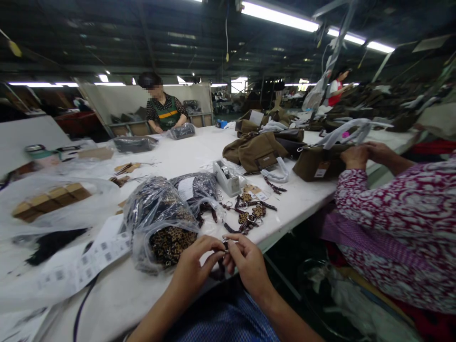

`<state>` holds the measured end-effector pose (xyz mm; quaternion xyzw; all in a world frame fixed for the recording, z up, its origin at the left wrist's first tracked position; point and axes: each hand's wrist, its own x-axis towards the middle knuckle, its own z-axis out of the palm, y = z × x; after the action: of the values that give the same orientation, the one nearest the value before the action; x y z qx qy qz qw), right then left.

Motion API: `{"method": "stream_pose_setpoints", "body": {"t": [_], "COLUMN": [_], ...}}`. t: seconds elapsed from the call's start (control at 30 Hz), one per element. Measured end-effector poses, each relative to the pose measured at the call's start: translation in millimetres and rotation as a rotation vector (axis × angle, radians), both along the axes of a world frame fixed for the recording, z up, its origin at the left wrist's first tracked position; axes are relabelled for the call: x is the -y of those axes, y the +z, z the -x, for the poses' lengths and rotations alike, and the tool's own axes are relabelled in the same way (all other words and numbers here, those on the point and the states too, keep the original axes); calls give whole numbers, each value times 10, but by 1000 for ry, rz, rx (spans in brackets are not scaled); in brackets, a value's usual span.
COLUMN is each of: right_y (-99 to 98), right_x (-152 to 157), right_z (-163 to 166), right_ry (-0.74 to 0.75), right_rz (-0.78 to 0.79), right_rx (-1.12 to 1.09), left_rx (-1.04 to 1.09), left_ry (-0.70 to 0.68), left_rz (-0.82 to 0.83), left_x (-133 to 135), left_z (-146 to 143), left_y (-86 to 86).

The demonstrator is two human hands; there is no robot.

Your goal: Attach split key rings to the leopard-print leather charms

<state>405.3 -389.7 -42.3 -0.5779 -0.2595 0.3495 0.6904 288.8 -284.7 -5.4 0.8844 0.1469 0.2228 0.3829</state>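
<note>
My left hand (200, 259) and my right hand (245, 259) meet at the table's near edge, fingertips pinched together. Between them is a small dark keychain strap with a metal ring (225, 241), partly covered by my fingers. Just beyond lies a pile of leopard-print keychains (245, 216) with metal rings and dark braided straps. To the left of my hands sits a clear plastic bag (156, 213) filled with leopard-print pieces. A second plastic bag (192, 185) with a white label rests behind it.
A white tape dispenser (227, 179) stands behind the keychains. Brown handbags (261, 151) lie farther back. At right, a co-worker in a patterned sleeve (388, 190) handles a brown bag (317, 164). Another person (166, 111) works across the table. Printed label sheets (85, 266) lie at left.
</note>
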Motion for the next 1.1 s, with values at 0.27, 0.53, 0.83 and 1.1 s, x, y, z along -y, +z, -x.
{"method": "stream_pose_setpoints", "body": {"t": [0.27, 0.53, 0.83, 1.1], "right_y": [7, 4, 192, 536], "right_x": [20, 80, 66, -72], "right_z": [111, 145, -167, -1195], "right_ry": [43, 4, -50, -407], "right_rz": [36, 69, 88, 56], "right_rx": [-16, 217, 461, 673], "left_rx": [113, 67, 156, 66], "left_ry": [144, 301, 206, 292], "left_rz": [69, 286, 517, 66], "left_x": [3, 68, 13, -532], "left_z": [62, 54, -224, -350], "left_y": [-214, -265, -195, -148]}}
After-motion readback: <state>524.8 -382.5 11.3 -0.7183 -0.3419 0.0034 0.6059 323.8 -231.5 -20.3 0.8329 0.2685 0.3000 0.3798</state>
